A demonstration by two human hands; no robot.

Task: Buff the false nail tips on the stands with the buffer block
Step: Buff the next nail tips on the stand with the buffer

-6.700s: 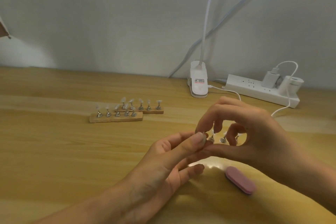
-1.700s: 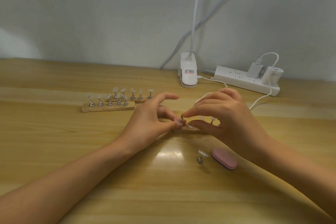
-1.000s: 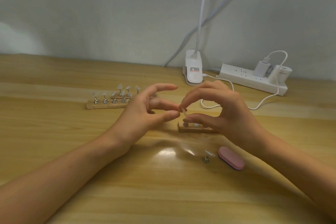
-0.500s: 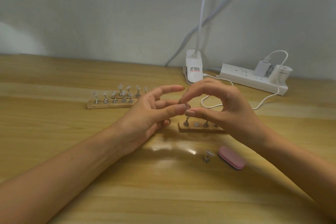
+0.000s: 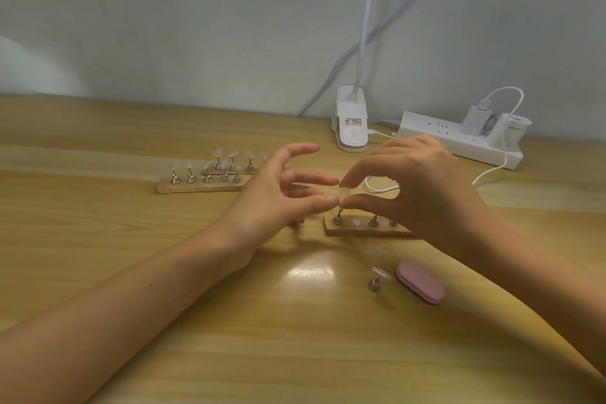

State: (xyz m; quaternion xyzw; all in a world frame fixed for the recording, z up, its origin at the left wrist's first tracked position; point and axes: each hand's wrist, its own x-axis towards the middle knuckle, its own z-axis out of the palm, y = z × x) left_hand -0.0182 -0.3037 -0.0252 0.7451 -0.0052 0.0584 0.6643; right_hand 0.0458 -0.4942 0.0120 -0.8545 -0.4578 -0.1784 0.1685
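Our right hand (image 5: 416, 193) pinches a tip (image 5: 344, 191) on the near stand (image 5: 360, 232). Left hand (image 5: 278, 200) spread loose, thumb beside the tip. Buffer (image 5: 420, 282) lies on the table (image 5: 131, 272).

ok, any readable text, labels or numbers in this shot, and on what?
Nothing is legible.
Sticker on the lamp clip: black and red print, too small to read.
Side of the charger on the power strip: faint grey word, blurred.
On the buffer block and wooden stands: no text.
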